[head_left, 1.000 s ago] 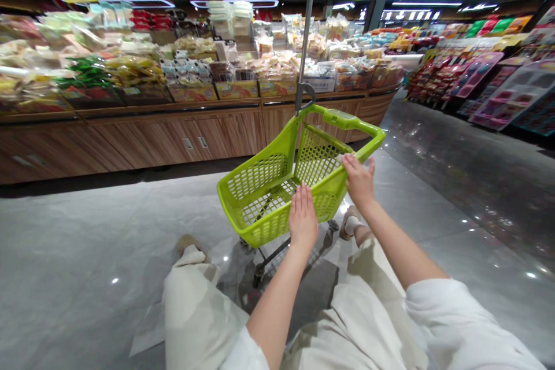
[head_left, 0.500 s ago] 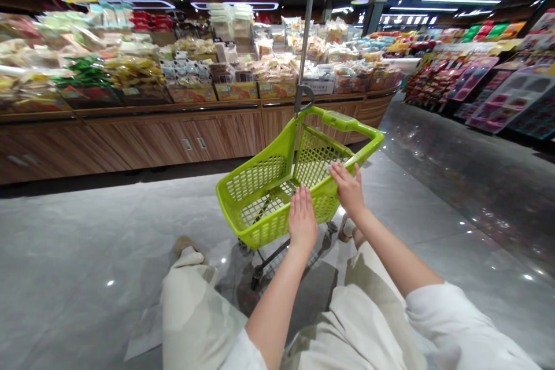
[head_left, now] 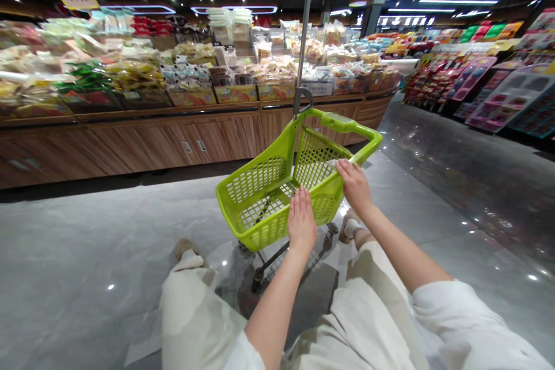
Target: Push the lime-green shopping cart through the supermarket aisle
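Observation:
A lime-green shopping cart (head_left: 269, 237) with a perforated plastic basket stands in front of me. My left hand (head_left: 302, 219) rests on the basket's near rim, fingers straight and close together, with nothing visible in it. Farther right along that rim, near the handle, my right hand (head_left: 354, 184) is bent over the edge. A bit of white, thin material, which looks like a tissue (head_left: 332, 163), shows at its fingertips. The thumb and palm side of that hand are hidden. Inside the basket, only the slatted floor and the folding rear panel (head_left: 318, 153) show.
A grey pole (head_left: 306, 34) rises from the cart. Behind it runs a wooden display counter (head_left: 225, 133) heaped with packaged food. Shelves of hanging goods (head_left: 437, 78) stand at right. My beige-trousered legs (head_left: 195, 312) flank the cart on a shiny grey floor (head_left: 87, 248).
My right hand has slid a little to the right along the rim, towards the handle, and its fingers have curled over more. My left hand and the cart have hardly moved.

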`<action>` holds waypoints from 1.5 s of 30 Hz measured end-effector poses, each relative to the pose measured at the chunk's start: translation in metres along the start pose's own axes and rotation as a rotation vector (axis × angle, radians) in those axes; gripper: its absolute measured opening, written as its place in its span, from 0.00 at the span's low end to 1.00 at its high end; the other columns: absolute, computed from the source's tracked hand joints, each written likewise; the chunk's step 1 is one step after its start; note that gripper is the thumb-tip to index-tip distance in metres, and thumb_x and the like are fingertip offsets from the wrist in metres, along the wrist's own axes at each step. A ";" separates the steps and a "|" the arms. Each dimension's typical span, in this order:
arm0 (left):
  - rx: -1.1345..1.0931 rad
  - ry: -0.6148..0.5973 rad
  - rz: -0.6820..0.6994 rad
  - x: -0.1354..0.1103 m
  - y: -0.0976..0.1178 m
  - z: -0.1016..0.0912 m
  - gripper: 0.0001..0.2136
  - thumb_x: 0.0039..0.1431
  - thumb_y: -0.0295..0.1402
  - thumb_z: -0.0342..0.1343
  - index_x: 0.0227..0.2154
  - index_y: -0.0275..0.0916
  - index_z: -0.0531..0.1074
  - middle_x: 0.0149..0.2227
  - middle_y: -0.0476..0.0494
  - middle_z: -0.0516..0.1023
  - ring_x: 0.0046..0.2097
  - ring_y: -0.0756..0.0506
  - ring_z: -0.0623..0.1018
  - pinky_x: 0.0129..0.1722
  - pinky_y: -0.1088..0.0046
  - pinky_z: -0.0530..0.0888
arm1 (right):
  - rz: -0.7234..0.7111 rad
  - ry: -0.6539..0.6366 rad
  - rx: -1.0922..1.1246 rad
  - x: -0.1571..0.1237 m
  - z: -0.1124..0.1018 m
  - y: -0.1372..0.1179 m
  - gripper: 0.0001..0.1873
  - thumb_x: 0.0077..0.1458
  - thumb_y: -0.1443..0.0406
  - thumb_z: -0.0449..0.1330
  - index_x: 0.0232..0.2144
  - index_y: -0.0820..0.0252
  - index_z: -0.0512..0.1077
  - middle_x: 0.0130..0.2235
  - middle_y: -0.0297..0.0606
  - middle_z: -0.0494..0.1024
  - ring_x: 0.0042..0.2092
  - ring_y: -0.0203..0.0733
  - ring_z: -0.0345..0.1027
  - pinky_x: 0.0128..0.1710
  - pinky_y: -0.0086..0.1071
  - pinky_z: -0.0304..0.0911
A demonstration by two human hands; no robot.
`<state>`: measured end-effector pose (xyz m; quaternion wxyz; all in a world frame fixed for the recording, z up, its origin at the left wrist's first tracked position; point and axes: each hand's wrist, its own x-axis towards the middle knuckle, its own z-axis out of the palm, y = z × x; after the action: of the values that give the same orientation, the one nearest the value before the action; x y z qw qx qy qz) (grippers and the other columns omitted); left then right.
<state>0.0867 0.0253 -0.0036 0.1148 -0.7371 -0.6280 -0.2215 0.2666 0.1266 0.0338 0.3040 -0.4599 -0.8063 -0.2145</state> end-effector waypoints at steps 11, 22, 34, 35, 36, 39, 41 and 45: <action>0.003 0.006 0.013 0.000 -0.008 -0.002 0.37 0.53 0.24 0.50 0.66 0.24 0.44 0.70 0.32 0.45 0.70 0.40 0.45 0.68 0.59 0.52 | -0.073 -0.031 -0.028 0.010 -0.009 0.020 0.29 0.56 0.78 0.47 0.59 0.63 0.64 0.59 0.47 0.70 0.61 0.46 0.61 0.63 0.48 0.51; 0.035 0.008 0.045 -0.006 -0.022 -0.003 0.36 0.55 0.22 0.47 0.67 0.27 0.44 0.69 0.35 0.48 0.68 0.40 0.56 0.66 0.59 0.57 | -0.280 -0.102 0.105 -0.007 0.003 -0.033 0.33 0.51 0.80 0.46 0.59 0.63 0.64 0.61 0.44 0.68 0.64 0.42 0.58 0.64 0.44 0.52; -0.042 0.019 -0.057 -0.047 -0.032 -0.049 0.31 0.60 0.25 0.46 0.66 0.31 0.49 0.65 0.36 0.61 0.64 0.40 0.63 0.65 0.58 0.58 | 0.078 0.210 0.184 0.000 -0.044 0.046 0.34 0.50 0.78 0.46 0.58 0.59 0.66 0.58 0.45 0.70 0.65 0.47 0.55 0.66 0.52 0.45; -0.032 0.029 -0.100 -0.048 -0.031 -0.052 0.29 0.60 0.26 0.45 0.66 0.31 0.50 0.64 0.35 0.63 0.64 0.39 0.63 0.65 0.56 0.58 | 0.088 0.215 0.194 -0.001 -0.043 0.038 0.34 0.50 0.79 0.46 0.58 0.59 0.66 0.58 0.45 0.70 0.65 0.47 0.55 0.66 0.52 0.45; -0.019 0.039 -0.151 -0.046 -0.027 -0.055 0.29 0.61 0.26 0.45 0.65 0.30 0.51 0.63 0.33 0.64 0.63 0.38 0.64 0.65 0.52 0.57 | 0.101 0.215 0.200 -0.001 -0.043 0.030 0.34 0.49 0.79 0.46 0.58 0.59 0.66 0.58 0.45 0.70 0.65 0.47 0.55 0.66 0.52 0.45; -0.014 0.049 -0.198 -0.029 -0.005 -0.060 0.29 0.61 0.29 0.46 0.65 0.28 0.52 0.64 0.29 0.61 0.65 0.34 0.60 0.65 0.44 0.53 | 0.128 0.189 0.182 -0.002 -0.044 -0.002 0.34 0.49 0.79 0.46 0.58 0.60 0.66 0.57 0.46 0.71 0.65 0.48 0.54 0.66 0.55 0.45; -0.068 0.023 -0.024 -0.010 0.015 -0.060 0.31 0.59 0.29 0.47 0.65 0.28 0.49 0.68 0.32 0.54 0.68 0.36 0.53 0.67 0.49 0.51 | 0.078 0.145 0.168 -0.004 -0.046 -0.023 0.33 0.50 0.79 0.46 0.58 0.61 0.65 0.58 0.47 0.70 0.66 0.49 0.53 0.66 0.55 0.44; -0.159 0.022 0.105 0.018 0.040 -0.049 0.36 0.56 0.28 0.49 0.66 0.23 0.43 0.70 0.29 0.45 0.70 0.39 0.45 0.68 0.57 0.51 | -0.147 0.000 0.171 -0.005 -0.062 -0.023 0.35 0.51 0.80 0.44 0.61 0.59 0.63 0.60 0.43 0.68 0.66 0.44 0.52 0.67 0.51 0.43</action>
<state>0.1192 0.0119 0.0527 0.0743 -0.7732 -0.5678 -0.2726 0.2669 0.0734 0.0738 0.3258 -0.3718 -0.8531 -0.1666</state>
